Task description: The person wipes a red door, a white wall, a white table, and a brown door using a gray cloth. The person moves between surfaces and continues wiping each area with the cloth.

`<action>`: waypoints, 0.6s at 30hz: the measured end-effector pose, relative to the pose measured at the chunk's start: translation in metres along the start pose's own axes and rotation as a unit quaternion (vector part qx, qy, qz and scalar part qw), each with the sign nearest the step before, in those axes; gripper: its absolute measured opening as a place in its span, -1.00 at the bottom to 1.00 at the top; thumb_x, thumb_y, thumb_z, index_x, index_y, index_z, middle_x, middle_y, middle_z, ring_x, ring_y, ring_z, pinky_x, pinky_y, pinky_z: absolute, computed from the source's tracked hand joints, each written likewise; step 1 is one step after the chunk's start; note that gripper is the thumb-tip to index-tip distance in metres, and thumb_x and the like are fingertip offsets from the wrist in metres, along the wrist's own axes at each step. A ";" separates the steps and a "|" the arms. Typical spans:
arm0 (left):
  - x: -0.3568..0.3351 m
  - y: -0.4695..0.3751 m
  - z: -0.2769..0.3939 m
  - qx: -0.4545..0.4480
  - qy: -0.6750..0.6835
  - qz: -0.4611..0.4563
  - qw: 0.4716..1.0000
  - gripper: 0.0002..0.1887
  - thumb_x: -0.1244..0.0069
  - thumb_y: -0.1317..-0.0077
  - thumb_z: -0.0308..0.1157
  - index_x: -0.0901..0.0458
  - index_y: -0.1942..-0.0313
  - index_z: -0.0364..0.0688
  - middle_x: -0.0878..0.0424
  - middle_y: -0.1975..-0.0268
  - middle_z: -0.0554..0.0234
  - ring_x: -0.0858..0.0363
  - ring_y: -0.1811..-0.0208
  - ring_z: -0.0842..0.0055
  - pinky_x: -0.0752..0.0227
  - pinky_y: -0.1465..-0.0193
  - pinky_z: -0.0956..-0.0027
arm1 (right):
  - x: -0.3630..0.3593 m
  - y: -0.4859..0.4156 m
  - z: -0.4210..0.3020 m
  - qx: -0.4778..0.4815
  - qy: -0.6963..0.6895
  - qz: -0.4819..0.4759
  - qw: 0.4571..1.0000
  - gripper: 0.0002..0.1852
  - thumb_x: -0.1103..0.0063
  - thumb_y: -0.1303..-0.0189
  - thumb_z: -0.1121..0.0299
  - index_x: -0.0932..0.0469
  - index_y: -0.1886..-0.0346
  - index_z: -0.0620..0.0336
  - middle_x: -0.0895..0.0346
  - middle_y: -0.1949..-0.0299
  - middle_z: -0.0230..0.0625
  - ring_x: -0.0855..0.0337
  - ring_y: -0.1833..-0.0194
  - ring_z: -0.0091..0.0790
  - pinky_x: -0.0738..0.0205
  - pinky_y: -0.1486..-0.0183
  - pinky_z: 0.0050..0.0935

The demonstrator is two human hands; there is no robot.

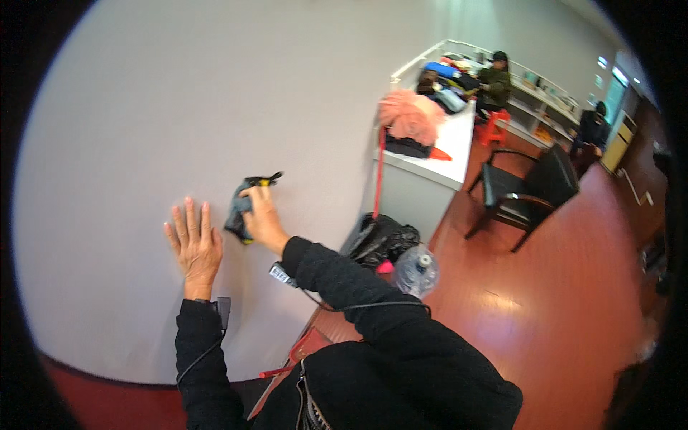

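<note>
My left hand (194, 250) lies flat on a pale wall (134, 134), fingers spread, with nothing in it. Just to the right, my right hand (262, 215) presses a crumpled grey-blue cloth (236, 207) with black and yellow parts against the same pale surface. A dark loop or strap sticks out from the cloth's upper end. Both forearms wear black sleeves, with a small device and a cable at each wrist.
A white counter (454, 156) at the right bears a fluffy pink item (411, 115) and piled cloths. Below are a black plastic bag (384, 239) and a clear plastic bottle (416, 271). A black armchair (524, 185) stands farther right; two people sit beyond.
</note>
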State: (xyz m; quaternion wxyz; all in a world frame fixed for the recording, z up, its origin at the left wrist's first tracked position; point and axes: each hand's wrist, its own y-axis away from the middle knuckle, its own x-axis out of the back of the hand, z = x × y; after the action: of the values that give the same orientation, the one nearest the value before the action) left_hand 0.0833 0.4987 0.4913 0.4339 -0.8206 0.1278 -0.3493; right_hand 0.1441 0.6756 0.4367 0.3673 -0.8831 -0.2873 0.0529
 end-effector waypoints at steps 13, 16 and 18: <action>-0.001 0.000 -0.002 -0.028 0.037 -0.009 0.999 -0.44 -0.07 -0.47 -0.08 -0.57 -0.42 -0.02 -0.19 -0.68 0.20 0.04 -0.74 0.14 0.34 -0.75 -0.07 | -0.010 0.029 -0.027 -0.078 -0.032 -0.089 0.992 -0.57 -0.29 -0.20 0.65 -0.48 -0.13 0.16 -0.43 -0.15 0.11 -0.52 -0.22 0.27 -0.48 -0.27 -0.02; 0.008 -0.002 -0.002 -0.033 0.055 -0.029 0.998 -0.45 -0.07 -0.46 0.00 -0.64 -0.34 -0.07 -0.22 -0.66 0.18 0.02 -0.73 0.13 0.32 -0.74 -0.09 | -0.004 0.031 -0.029 -0.076 -0.028 -0.087 0.993 -0.60 -0.33 -0.19 0.62 -0.55 -0.11 0.18 -0.50 -0.11 0.08 -0.57 -0.18 0.23 -0.51 -0.22 -0.03; 0.015 -0.004 -0.005 -0.050 0.085 -0.036 0.994 -0.48 -0.09 -0.45 -0.01 -0.67 -0.29 -0.10 -0.24 -0.65 0.18 0.01 -0.73 0.12 0.27 -0.73 -0.10 | 0.003 0.033 -0.032 -0.088 -0.030 -0.075 0.993 -0.65 -0.34 -0.20 0.58 -0.59 -0.07 0.21 -0.56 -0.06 0.04 -0.61 -0.15 0.18 -0.53 -0.20 -0.05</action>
State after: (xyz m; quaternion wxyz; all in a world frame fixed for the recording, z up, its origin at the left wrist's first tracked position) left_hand 0.0905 0.4908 0.5033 0.3669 -0.8125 0.1521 -0.4267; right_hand 0.1721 0.6386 0.4377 0.2819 -0.8861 -0.3671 0.0260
